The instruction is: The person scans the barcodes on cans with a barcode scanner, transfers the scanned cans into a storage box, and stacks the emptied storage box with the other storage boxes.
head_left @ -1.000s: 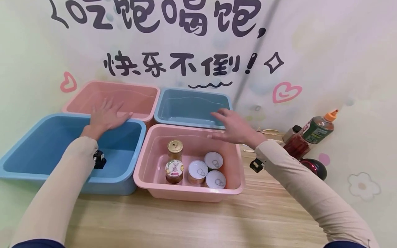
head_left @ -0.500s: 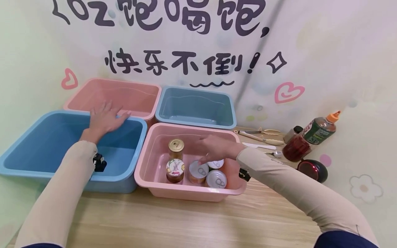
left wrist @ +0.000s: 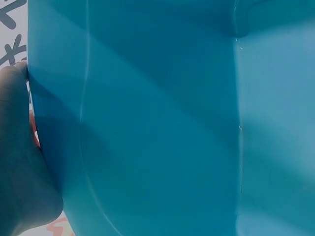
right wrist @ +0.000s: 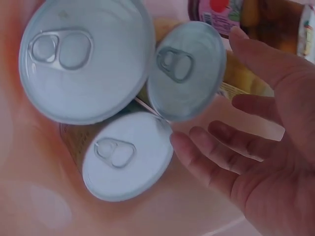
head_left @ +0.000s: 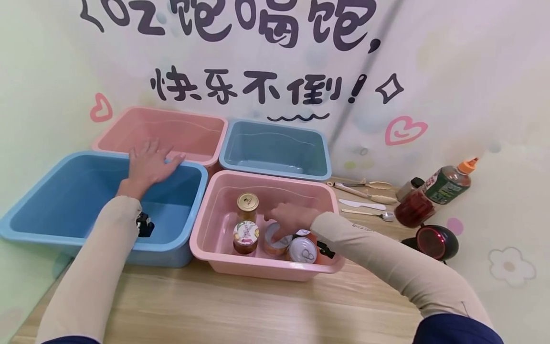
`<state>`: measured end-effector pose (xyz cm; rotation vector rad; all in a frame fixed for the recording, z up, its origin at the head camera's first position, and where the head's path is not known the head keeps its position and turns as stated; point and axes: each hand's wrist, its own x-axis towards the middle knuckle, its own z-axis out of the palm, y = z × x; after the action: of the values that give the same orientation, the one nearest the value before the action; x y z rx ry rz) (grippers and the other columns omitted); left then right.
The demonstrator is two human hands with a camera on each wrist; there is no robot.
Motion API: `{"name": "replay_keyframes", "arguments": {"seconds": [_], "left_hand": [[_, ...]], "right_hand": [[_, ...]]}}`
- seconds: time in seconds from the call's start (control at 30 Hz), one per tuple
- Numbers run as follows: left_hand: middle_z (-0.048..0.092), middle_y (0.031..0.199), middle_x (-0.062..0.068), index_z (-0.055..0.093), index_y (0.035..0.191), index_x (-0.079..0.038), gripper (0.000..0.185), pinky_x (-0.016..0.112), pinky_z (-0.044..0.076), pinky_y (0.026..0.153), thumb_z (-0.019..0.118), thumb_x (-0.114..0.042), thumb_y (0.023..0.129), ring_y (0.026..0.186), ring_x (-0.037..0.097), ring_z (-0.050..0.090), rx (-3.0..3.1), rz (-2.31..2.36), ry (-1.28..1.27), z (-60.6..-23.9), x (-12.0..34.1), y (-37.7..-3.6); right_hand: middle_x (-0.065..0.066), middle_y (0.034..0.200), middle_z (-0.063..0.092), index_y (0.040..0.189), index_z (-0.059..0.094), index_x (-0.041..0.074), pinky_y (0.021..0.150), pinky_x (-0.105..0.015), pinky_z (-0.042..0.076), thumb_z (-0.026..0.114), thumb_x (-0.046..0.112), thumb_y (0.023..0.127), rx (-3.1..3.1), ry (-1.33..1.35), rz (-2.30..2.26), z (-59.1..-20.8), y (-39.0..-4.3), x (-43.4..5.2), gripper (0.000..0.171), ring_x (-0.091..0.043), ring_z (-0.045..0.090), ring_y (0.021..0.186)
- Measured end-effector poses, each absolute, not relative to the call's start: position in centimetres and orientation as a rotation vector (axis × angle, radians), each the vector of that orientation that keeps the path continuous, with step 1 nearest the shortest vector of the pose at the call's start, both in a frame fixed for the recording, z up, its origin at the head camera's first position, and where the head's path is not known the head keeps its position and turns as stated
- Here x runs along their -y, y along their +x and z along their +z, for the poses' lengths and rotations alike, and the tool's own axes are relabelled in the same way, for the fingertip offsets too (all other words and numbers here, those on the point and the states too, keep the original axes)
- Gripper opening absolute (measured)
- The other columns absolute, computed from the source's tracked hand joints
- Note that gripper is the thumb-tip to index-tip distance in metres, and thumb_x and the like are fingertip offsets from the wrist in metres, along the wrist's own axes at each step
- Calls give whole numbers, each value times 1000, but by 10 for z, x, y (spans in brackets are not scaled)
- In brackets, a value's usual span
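Note:
My right hand [head_left: 294, 216] reaches down into the front pink bin [head_left: 266, 271], fingers apart and loosely bent over the cans. In the right wrist view its fingertips come close to a ring-pull can [right wrist: 129, 157] and another such can [right wrist: 189, 69], with a third can [right wrist: 88, 59] beside them. Nothing is in its grasp. Left of the cans stand a jar with a patterned white lid [head_left: 246, 233] and a gold-lidded container [head_left: 248, 202]. My left hand [head_left: 150, 162] lies with spread fingers over the back rim of the large blue bin [head_left: 150, 257].
Behind stand another pink bin [head_left: 172, 125] and a smaller blue bin [head_left: 275, 143]. To the right lie tongs [head_left: 374, 197], a white knife [head_left: 362, 204] and a spoon [head_left: 369, 213]. Beyond them are an orange-capped bottle [head_left: 447, 186], a shaker [head_left: 410, 188] and a round black object [head_left: 436, 242].
My right hand has moved left and down from above the bin's back right corner to over the cans inside. My left hand has stayed on the blue bin's rim.

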<state>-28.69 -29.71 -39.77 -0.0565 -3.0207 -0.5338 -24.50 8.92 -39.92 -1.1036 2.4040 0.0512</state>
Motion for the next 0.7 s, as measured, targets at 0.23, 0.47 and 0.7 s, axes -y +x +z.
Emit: {"name": "replay_keyframes", "arguments": {"seconds": [0.23, 0.47, 0.7], "left_hand": [[13, 164, 29, 28, 157, -8, 85, 75, -5, 115, 28, -68, 97, 151, 52, 5, 3017, -538, -55, -399, 296, -284], [16, 163, 29, 30, 157, -9, 84, 74, -3, 116, 28, -68, 97, 150, 52, 8, 3018, -531, -46, -397, 295, -284], [19, 162, 29, 32, 156, -9, 84, 74, -1, 116, 28, -68, 97, 150, 52, 11, 3012, -538, -38, -396, 295, -284]], "right_hand": [[0, 105, 74, 123, 68, 15, 85, -31, 56, 83, 37, 81, -2388, -1120, 27, -417, -245, -87, 50, -14, 66, 92], [4, 98, 69, 115, 70, 22, 76, -30, 54, 86, 40, 74, -2413, -1092, 101, -426, -243, -85, 47, -15, 62, 89], [4, 98, 63, 117, 69, 26, 70, -30, 52, 88, 40, 70, -2424, -1089, 192, -428, -241, -83, 53, -14, 60, 85]]}}
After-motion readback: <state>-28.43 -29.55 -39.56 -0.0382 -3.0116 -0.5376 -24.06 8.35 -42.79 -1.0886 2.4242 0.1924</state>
